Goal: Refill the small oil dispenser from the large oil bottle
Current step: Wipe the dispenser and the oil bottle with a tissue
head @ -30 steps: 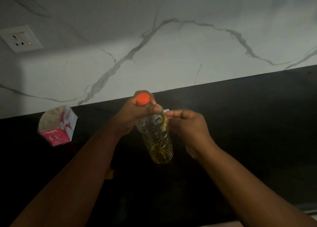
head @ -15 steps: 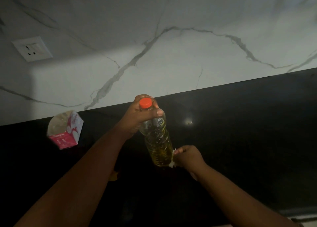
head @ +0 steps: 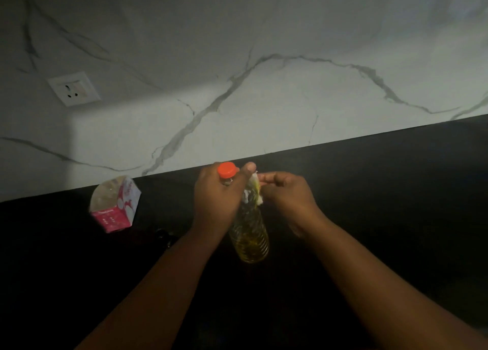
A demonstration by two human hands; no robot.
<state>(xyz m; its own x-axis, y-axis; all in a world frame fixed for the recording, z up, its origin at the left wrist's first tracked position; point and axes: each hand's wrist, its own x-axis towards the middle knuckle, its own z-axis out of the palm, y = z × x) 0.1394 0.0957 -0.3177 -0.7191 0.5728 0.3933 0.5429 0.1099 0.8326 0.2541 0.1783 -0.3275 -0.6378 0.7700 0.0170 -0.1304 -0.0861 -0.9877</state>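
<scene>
A clear ribbed oil bottle (head: pixel 249 233) with yellow oil and an orange cap (head: pixel 226 170) stands on the black counter (head: pixel 383 204). My left hand (head: pixel 216 199) grips it round the neck and shoulder, just under the cap. My right hand (head: pixel 285 191) is at the bottle's upper right side and pinches a small white wad, like tissue (head: pixel 255 191), against the bottle. A small oil dispenser cannot be made out in the dim light.
A pink and white carton (head: pixel 115 204) with an open top stands to the left, near the marble wall. A wall socket (head: pixel 74 88) is at the upper left. A small dark object (head: pixel 163 237) lies left of my left forearm.
My right hand has moved with the white wad from the bottle's base up to its shoulder. My left hand has kept its hold on the neck.
</scene>
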